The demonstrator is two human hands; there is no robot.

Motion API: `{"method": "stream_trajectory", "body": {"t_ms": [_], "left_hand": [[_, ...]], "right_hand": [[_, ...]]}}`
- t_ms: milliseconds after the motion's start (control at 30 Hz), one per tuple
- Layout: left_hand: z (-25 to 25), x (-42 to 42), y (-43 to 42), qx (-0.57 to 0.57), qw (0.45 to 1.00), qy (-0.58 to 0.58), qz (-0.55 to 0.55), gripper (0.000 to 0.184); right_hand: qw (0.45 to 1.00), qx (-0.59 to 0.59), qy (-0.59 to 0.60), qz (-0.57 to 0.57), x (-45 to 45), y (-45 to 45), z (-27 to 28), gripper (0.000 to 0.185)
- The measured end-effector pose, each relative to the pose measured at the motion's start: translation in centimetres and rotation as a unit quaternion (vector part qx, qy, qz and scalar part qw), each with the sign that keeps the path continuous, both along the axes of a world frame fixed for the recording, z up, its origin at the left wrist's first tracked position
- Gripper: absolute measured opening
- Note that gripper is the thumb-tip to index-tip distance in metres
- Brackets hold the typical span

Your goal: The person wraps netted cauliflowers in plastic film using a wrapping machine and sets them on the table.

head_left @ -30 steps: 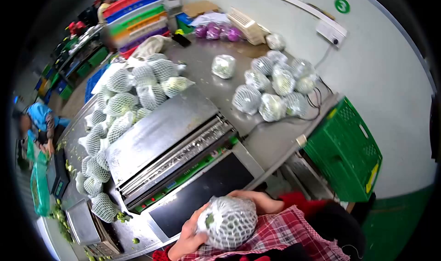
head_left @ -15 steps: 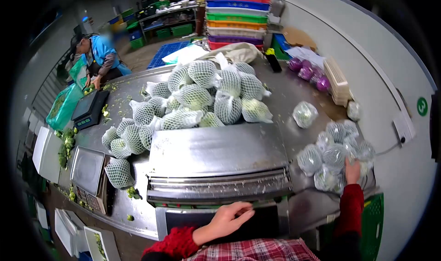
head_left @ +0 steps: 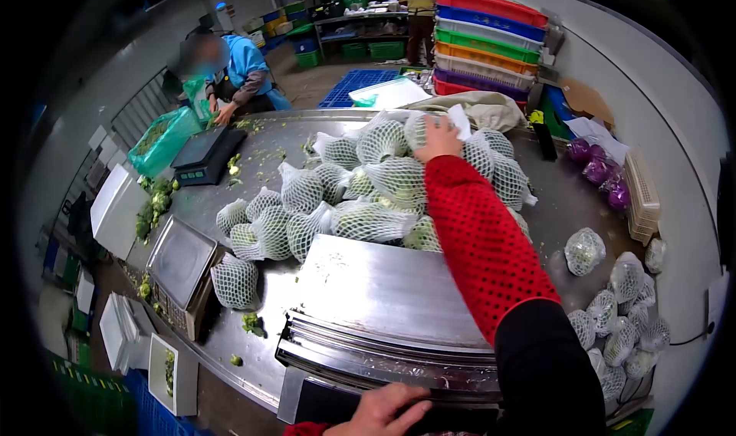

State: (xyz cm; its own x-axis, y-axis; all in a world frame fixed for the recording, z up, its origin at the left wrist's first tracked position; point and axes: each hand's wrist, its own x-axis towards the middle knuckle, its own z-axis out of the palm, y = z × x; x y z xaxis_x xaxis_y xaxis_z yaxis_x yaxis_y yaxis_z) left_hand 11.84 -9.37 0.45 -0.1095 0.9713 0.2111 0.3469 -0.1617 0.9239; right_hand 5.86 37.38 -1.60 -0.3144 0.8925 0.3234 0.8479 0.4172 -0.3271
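Note:
My right hand (head_left: 440, 138) reaches over the pile and curls its fingers around a round vegetable head (head_left: 415, 129) in a white foam net at the back. Around it lie several more pale-green netted heads (head_left: 381, 141), some partly hidden by my red dotted sleeve. At the bottom, my left hand (head_left: 383, 413) hovers beside the front of a metal wrapping machine (head_left: 383, 282), holding nothing, with its thumb and fingers apart. On the right side of the table, a group of netted heads in clear film (head_left: 619, 339) sits near a single wrapped head (head_left: 584, 252).
Left are a black scale (head_left: 201, 160), a scale with a metal pan (head_left: 181, 259) and green scraps. A co-worker in blue (head_left: 247, 62) handles greens at the far left. Purple wrapped vegetables (head_left: 598, 169) and cream trays (head_left: 642, 194) line the right; stacked crates (head_left: 487, 45) stand behind.
My right hand has left the wrapped group on the right and moved across to the back of the netted pile. My view has turned, and my left hand appears lower.

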Motion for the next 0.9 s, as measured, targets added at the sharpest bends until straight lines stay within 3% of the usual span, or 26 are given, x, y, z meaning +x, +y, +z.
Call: {"method": "stream_trajectory", "body": {"t_ms": [33,67,133,167,200,233,267,300,333,367,400,433,500,533,567,633,667,700,767,867,900], "left_hand": [[0.3,-1.3,-0.6,-0.066,0.998,-0.013,0.001,0.026],[-0.7,-2.7,-0.4,-0.054,0.998,0.014,0.013,0.018],[-2.3,-4.9,0.7,-0.015,0.998,0.004,0.068,0.024],[-2.3,-5.8,2.1,0.016,0.995,0.038,0.094,0.028],[-1.9,-6.6,3.6,-0.031,0.993,0.028,0.11,0.043],[-1.8,-7.1,5.9,-0.042,0.991,-0.06,0.111,0.065],[-2.1,-7.5,8.1,0.03,0.99,-0.075,0.113,0.079],[-2.5,-7.5,10.0,0.036,0.98,-0.162,0.112,0.082],[-2.5,-7.2,11.3,0.072,0.969,-0.206,0.118,0.078],[-2.2,-7.2,11.2,0.014,0.97,-0.225,0.094,0.068],[-1.9,-7.3,10.3,-0.058,0.983,-0.092,0.146,0.057],[-4.8,-7.8,10.1,0.008,0.988,-0.023,0.155,0.05],[-4.5,-7.9,9.4,-0.044,0.99,-0.071,0.117,0.051],[-4.8,-8.6,9.9,-0.105,0.989,-0.049,0.09,0.053],[-5.2,-8.5,10.2,-0.051,0.993,-0.067,0.079,0.053],[-4.7,-8.2,8.8,-0.048,0.989,-0.074,0.116,0.052],[-4.4,-8.7,7.2,0.0,0.989,0.026,0.144,0.047],[-4.4,-9.9,4.9,0.05,0.976,0.124,0.174,0.042],[-4.4,-12.8,0.8,-0.038,0.876,0.45,0.171,0.039],[-4.8,-12.5,-0.9,-0.07,0.814,0.552,0.167,0.056],[-4.2,-11.9,-0.4,-0.137,0.815,0.545,0.144,0.051]], "right_hand": [[0.999,-0.003,0.036,-0.012,0.8,1.7,-0.7,0.085],[0.99,0.013,0.133,0.037,2.5,3.4,-1.3,0.081],[0.933,0.025,0.344,0.102,6.4,3.6,-1.4,0.07],[0.882,-0.074,0.438,0.159,8.3,2.4,-1.2,0.057],[0.812,-0.232,0.511,0.162,10.3,-1.8,0.2,0.05],[0.711,-0.381,0.571,0.154,11.8,-7.3,1.9,0.044],[0.628,-0.47,0.602,0.147,12.9,-10.8,1.6,0.039],[0.53,-0.555,0.628,0.132,13.9,-14.3,0.7,0.036],[0.507,-0.585,0.626,0.1,14.3,-18.4,0.2,0.035],[0.48,-0.613,0.623,0.073,14.9,-21.7,-0.4,0.034],[0.716,-0.463,0.496,0.166,16.2,-22.3,-3.9,0.035],[0.878,-0.263,0.316,0.246,17.5,-22.9,-7.2,0.036],[0.884,-0.285,0.31,0.202,18.5,-27.2,-3.4,0.038],[0.939,-0.211,0.218,0.163,18.8,-27.9,-2.9,0.037],[0.976,-0.132,0.122,0.122,19.1,-28.4,-2.7,0.036],[0.972,-0.037,0.211,0.098,22.3,-28.5,-3.0,0.035],[0.947,-0.147,0.275,0.078,25.1,-29.1,-2.0,0.033],[0.947,-0.176,0.255,0.089,28.4,-30.5,-0.8,0.028],[0.991,-0.13,0.025,0.031,32.5,-34.5,1.5,0.036],[0.977,-0.169,-0.126,-0.015,33.7,-36.2,-0.9,0.046],[0.964,-0.189,-0.188,-0.013,32.7,-35.9,-1.0,0.049]]}}
